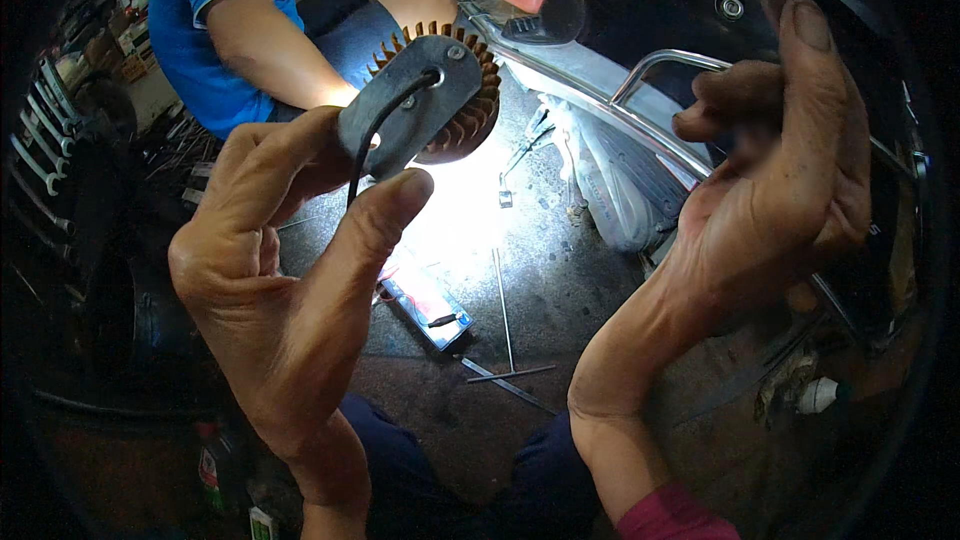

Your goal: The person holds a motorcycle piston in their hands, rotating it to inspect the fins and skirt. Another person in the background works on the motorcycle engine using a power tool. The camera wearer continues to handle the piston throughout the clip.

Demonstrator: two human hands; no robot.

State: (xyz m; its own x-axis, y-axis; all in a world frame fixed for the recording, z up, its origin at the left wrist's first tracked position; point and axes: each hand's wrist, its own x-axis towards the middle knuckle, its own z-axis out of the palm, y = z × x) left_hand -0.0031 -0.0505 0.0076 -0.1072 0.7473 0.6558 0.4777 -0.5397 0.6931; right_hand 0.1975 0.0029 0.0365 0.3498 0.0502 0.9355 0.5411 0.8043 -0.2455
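Note:
My left hand is closed on an LED lamp, gripping the flat grey metal bracket between thumb and fingers. Bronze-coloured cooling fins ring the lamp's body, and a black cable passes through a hole in the bracket and hangs past my thumb. The lamp's front faces away from me, and a strong white glow spreads on the floor below it. My right hand is raised at the right with fingers apart, some bent and some stretched upward. I see nothing held in it; part of its palm is blurred.
A person in a blue shirt sits opposite. On the floor lie a blue-and-white box with clip leads and a T-handle tool. A dark motorcycle with a chrome bar stands at right. Wrenches hang at left.

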